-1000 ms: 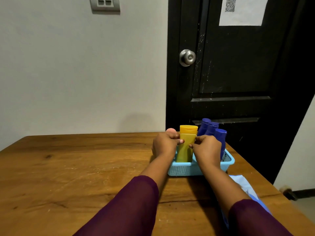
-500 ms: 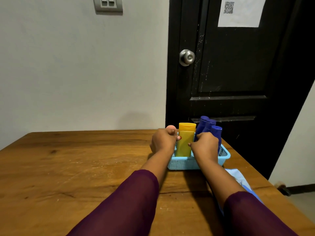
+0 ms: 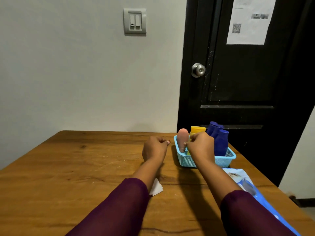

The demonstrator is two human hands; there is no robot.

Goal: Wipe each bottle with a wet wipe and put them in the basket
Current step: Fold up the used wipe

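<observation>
A white wipe lies on the wooden table under the left arm, and a blue wipe pack lies by the right arm. The left hand hangs over the table, fingers curled in on nothing; the right hand seems to pinch the yellow bottle, but it hides the grip. That bottle stands in the light blue basket between a pink bottle and three dark blue bottles.
</observation>
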